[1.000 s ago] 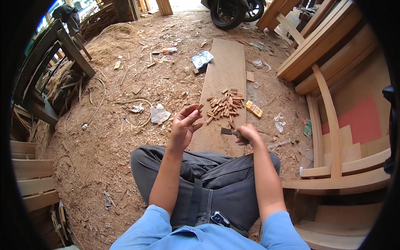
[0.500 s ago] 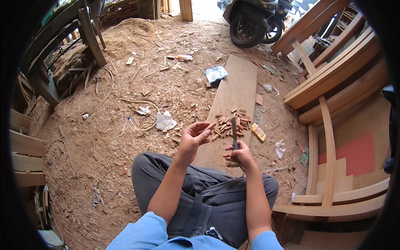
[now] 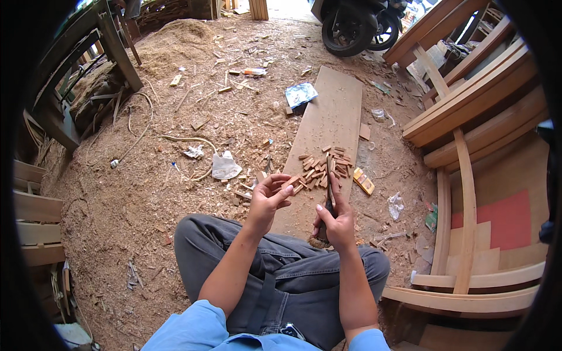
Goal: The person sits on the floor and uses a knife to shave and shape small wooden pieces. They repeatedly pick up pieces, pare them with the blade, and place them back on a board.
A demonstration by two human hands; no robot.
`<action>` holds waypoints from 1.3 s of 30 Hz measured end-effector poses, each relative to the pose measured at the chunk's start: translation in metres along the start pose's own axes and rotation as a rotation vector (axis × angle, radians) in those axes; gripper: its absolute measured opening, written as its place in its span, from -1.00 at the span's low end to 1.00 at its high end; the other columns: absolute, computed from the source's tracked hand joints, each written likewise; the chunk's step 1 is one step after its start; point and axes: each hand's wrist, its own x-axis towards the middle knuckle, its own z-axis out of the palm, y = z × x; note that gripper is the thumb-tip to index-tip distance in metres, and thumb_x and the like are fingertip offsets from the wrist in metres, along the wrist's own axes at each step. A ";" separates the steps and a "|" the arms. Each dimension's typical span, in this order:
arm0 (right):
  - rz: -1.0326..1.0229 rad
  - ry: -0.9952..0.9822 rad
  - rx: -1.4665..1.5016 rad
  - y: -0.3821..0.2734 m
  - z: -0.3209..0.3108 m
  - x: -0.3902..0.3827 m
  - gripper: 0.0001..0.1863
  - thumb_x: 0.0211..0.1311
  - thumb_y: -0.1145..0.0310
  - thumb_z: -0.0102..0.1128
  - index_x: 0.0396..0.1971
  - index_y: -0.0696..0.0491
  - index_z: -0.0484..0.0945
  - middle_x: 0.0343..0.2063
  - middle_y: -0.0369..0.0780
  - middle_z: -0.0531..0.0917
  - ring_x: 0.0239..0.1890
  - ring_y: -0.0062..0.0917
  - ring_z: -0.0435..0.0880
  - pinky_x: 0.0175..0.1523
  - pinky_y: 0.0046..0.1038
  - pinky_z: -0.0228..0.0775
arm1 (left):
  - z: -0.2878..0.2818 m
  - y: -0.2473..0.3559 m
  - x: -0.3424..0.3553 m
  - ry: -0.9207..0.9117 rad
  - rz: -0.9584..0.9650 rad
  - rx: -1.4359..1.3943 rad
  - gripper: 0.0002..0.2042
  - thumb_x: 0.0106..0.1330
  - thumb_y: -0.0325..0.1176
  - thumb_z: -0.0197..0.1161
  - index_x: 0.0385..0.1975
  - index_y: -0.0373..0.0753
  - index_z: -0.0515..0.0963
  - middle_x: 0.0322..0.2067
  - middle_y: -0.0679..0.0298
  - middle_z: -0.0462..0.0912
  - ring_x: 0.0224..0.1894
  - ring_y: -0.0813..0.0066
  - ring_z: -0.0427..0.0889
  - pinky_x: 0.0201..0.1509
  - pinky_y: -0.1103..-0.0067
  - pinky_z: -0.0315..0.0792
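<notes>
Nearest, the person sits on the floor in grey trousers [image 3: 304,281] and a blue shirt [image 3: 193,327], forearms reaching forward over the knees. The left hand [image 3: 269,199] is half curled, thumb and fingertips pinching a small wood piece [image 3: 289,182] held up above the near end of a plank [image 3: 325,146]. The right hand [image 3: 336,219] is wrapped shut around the handle of a knife [image 3: 329,187], the dark blade pointing away toward the pile; the handle's butt is hidden under the palm.

The piece is a short, pale reddish-brown sliver, rough-cut and squarish. It looks very light and stiff, dry enough to split along the grain if squeezed hard or levered, and small enough to slip from the grip. A fingertip pinch across its long sides, near one end, seems the safest hold, keeping the fingers clear of the blade.

Just beyond the hands, a pile of chips [image 3: 322,167] lies on the plank, many like pieces heaped loosely. A yellow box [image 3: 364,181] lies beside the plank's right edge. Farther left, white crumpled paper [image 3: 224,167] and a cord [image 3: 175,140] rest on the sawdust floor [image 3: 117,199]. To the right stand wooden frames [image 3: 468,193]; at the far end, a motorbike [image 3: 357,23].
</notes>
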 end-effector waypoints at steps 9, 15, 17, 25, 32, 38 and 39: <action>0.076 -0.110 -0.087 0.005 0.016 -0.003 -0.24 0.33 0.57 0.09 0.48 -0.17 0.09 -0.67 -0.41 0.48 -0.69 -0.75 0.43 -0.62 -0.60 0.40 | -0.003 -0.009 0.003 -0.026 -0.015 -0.082 -0.75 0.35 -0.41 0.29 0.00 -0.15 0.58 -0.16 0.33 0.70 -0.18 0.61 0.66 -0.22 0.64 0.57; 0.084 -0.077 -0.081 0.004 0.014 -0.004 -0.26 0.31 0.55 0.12 0.47 -0.19 0.15 -0.69 -0.43 0.43 -0.72 -0.77 0.38 -0.63 -0.60 0.35 | -0.007 -0.006 0.003 -0.039 -0.056 -0.230 -0.77 0.38 -0.39 0.27 0.01 -0.14 0.57 -0.16 0.33 0.70 -0.17 0.61 0.66 -0.20 0.61 0.57; 0.072 -0.082 -0.086 0.003 0.014 -0.004 -0.27 0.31 0.55 0.12 0.46 -0.17 0.16 -0.69 -0.43 0.44 -0.73 -0.77 0.39 -0.63 -0.60 0.35 | -0.006 -0.006 0.004 -0.001 -0.059 -0.207 -0.77 0.38 -0.39 0.26 0.01 -0.14 0.57 -0.16 0.34 0.70 -0.18 0.62 0.66 -0.20 0.61 0.57; 0.123 -0.173 -0.111 0.004 0.022 -0.008 -0.31 0.32 0.54 0.13 0.44 -0.16 0.23 -0.71 -0.42 0.47 -0.75 -0.76 0.41 -0.63 -0.59 0.32 | -0.005 -0.006 0.005 0.108 -0.006 -0.169 -0.79 0.34 -0.34 0.33 -0.05 -0.11 0.63 -0.19 0.46 0.71 -0.23 0.74 0.59 -0.25 0.73 0.47; 0.056 -0.227 -0.237 0.014 0.023 -0.007 -0.30 0.32 0.53 0.13 0.45 -0.14 0.19 -0.70 -0.41 0.47 -0.74 -0.76 0.41 -0.61 -0.60 0.31 | -0.006 -0.006 0.007 0.174 0.084 -0.119 -0.81 0.35 -0.36 0.33 -0.07 -0.11 0.65 -0.22 0.47 0.71 -0.26 0.77 0.59 -0.27 0.75 0.46; -0.004 -0.239 -0.267 0.021 0.023 -0.006 -0.29 0.34 0.54 0.13 0.46 -0.12 0.16 -0.71 -0.42 0.45 -0.75 -0.75 0.41 -0.63 -0.61 0.31 | -0.005 -0.008 0.008 0.189 0.134 -0.081 -0.81 0.34 -0.37 0.34 -0.07 -0.14 0.65 -0.23 0.45 0.71 -0.25 0.76 0.60 -0.28 0.75 0.46; -0.004 -0.238 -0.269 0.020 0.023 -0.006 -0.29 0.33 0.54 0.13 0.46 -0.12 0.17 -0.72 -0.42 0.45 -0.75 -0.75 0.41 -0.64 -0.61 0.31 | -0.005 -0.008 0.008 0.203 0.129 -0.075 -0.80 0.34 -0.37 0.34 -0.07 -0.15 0.65 -0.23 0.45 0.72 -0.25 0.76 0.61 -0.29 0.75 0.46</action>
